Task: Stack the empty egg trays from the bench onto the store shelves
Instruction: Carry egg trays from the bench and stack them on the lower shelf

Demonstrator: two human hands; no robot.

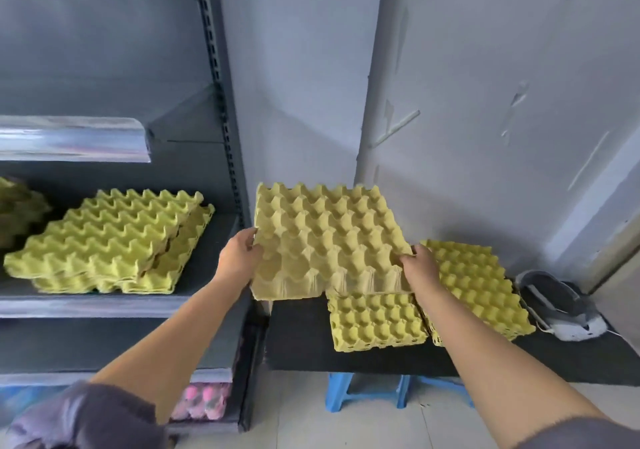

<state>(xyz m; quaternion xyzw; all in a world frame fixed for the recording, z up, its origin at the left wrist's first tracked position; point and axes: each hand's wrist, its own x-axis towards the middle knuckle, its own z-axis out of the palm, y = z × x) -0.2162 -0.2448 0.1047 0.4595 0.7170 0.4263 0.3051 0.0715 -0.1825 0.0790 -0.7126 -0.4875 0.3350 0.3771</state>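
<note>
Yellow tray stack (322, 237) in left hand (239, 258), right hand (420, 266) (two bench stacks (377, 320) (478, 286)).

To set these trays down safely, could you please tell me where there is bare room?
The grey metal shelf is bare between the yellow pulp egg tray pile and the slotted upright. The black bench is bare at its left end; two yellow tray stacks and a grey-white device crowd its right.

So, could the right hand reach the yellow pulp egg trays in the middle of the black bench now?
Probably not yet: the right hand, with the left hand, grips a pale yellow pulp tray bundle. Otherwise the yellow egg trays on the black bench lie just below it, mostly uncovered.
</note>
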